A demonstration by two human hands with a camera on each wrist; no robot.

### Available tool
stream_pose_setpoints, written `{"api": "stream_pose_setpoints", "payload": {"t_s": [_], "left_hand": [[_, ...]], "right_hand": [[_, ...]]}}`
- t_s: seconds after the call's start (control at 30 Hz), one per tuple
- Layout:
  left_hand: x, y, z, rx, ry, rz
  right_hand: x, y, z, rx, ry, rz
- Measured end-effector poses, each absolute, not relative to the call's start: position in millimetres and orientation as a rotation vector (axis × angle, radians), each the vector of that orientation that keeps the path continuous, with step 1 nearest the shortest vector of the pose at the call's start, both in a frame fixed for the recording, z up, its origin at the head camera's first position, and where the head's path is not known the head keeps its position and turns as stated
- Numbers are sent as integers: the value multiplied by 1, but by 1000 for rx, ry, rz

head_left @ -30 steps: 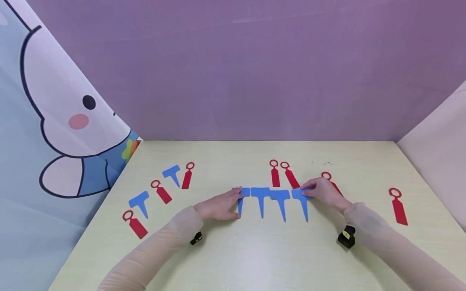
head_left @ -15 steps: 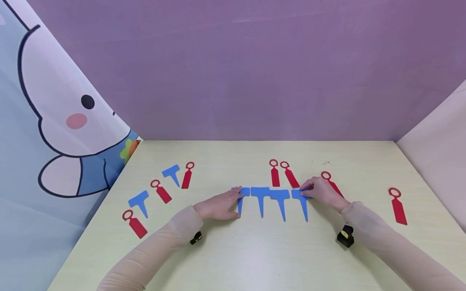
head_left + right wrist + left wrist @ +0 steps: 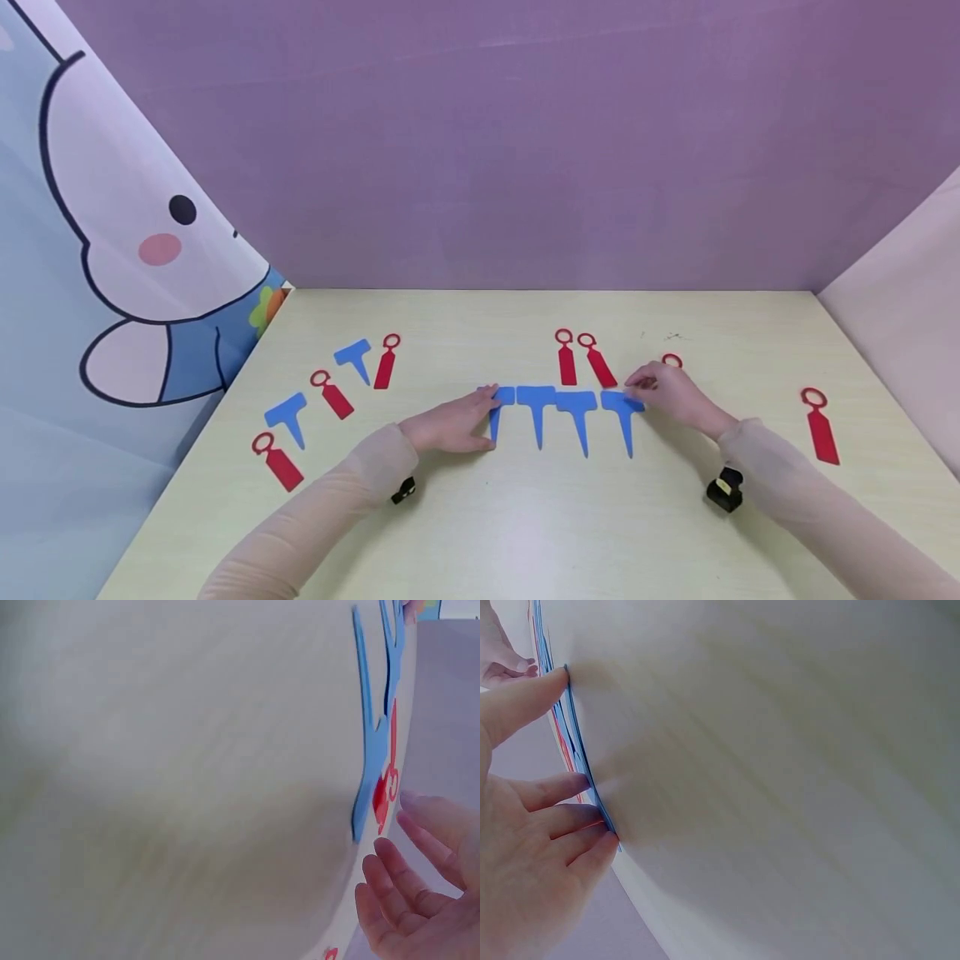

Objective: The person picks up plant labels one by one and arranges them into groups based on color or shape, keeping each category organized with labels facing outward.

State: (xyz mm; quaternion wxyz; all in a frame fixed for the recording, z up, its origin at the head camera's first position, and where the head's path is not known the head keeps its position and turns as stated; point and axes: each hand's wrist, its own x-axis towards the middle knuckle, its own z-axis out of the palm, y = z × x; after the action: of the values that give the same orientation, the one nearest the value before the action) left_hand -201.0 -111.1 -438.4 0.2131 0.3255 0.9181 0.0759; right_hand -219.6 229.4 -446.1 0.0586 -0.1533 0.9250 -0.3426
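Observation:
Several blue T-shaped plant labels lie in a row at mid-table, stems toward me. My left hand point(image 3: 453, 423) rests on the leftmost label point(image 3: 507, 396), partly covering it. In the left wrist view, its thumb and fingertips touch that label point(image 3: 580, 741) along its length. Beside the rightmost label point(image 3: 621, 402), my right hand point(image 3: 675, 398) hovers with bent, relaxed fingers, holding nothing. The right wrist view shows a gap between those fingertips and the blue label point(image 3: 367, 776). Between them in the row lie a second label point(image 3: 536, 397) and a third label point(image 3: 576, 402).
Behind the row lie two red ring-topped tags, one tag point(image 3: 567, 367) upright, the other tag point(image 3: 600, 367) slanted. Another red tag point(image 3: 672, 359) is mostly hidden by my right hand. A red tag point(image 3: 822, 433) lies far right. Leftward, blue labels point(image 3: 287, 412) and red tags point(image 3: 337, 401) are scattered.
My right hand has let go of the rightmost blue label and shifted slightly right and up, away from it. The left hand stays in place.

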Motion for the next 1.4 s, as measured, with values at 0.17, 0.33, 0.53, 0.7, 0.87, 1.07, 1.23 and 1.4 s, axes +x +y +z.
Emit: {"api": "stream_pose_setpoints", "payload": {"t_s": [0.17, 0.33, 0.53, 0.7, 0.87, 1.07, 1.23, 1.4], "left_hand": [[-201, -112, -439, 906, 2552, 214], [-200, -112, -440, 912, 2558, 217], [-199, -112, -439, 914, 2559, 224], [-199, -112, -440, 921, 2564, 217], [-199, -112, -439, 927, 2563, 224], [-199, -111, -440, 909, 2566, 214], [-198, -111, -440, 890, 2567, 215], [-198, -111, -440, 878, 2567, 218]], "right_hand": [[-216, 232, -443, -558, 2823, -1021], [-210, 233, -440, -552, 2805, -994], [-201, 235, -438, -571, 2793, -952], [-196, 234, -442, -661, 2839, -846], [-195, 232, -447, -717, 2866, -731], [-188, 231, -449, -754, 2864, -711], [-183, 231, -451, -810, 2849, -689], [-181, 231, -454, -816, 2812, -673]]}}
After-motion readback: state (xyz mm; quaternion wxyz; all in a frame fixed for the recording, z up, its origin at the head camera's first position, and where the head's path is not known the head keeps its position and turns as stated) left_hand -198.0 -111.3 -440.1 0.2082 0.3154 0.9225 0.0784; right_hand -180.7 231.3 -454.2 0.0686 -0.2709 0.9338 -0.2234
